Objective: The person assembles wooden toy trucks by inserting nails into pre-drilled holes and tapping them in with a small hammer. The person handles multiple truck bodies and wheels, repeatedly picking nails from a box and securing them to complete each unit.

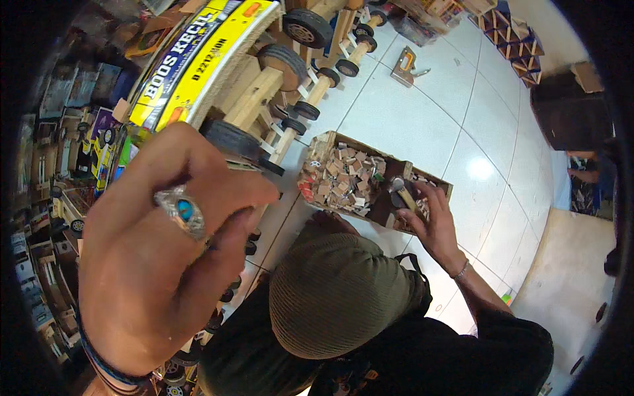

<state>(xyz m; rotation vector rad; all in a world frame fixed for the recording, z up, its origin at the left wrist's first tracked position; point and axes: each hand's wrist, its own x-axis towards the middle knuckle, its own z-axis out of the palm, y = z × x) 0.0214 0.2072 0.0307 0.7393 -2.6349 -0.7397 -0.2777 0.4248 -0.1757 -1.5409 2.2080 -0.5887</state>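
My left hand (pixel 158 244) is raised close to the camera with a ring on it. Its thumb and forefinger are pressed together, and whatever they may hold cannot be made out. Behind it a toy truck (pixel 238 99) with a yellow panel lies on its side, its wooden underside and black wheels showing. Over the right part of a divided wooden box (pixel 403 162), my right hand (pixel 436 224) has its fingers around the handle of a hammer (pixel 397 186). Small wooden pieces (pixel 347 175) fill the box's left part.
A staple gun (pixel 406 66) lies on the white tiled floor (pixel 422 105) beyond the box. Wooden axles with black wheels (pixel 307 109) line the truck's right side. More toy vehicles (pixel 66 211) crowd the far left. An olive ribbed cloth (pixel 337 297) covers a rounded shape, apparently my knee.
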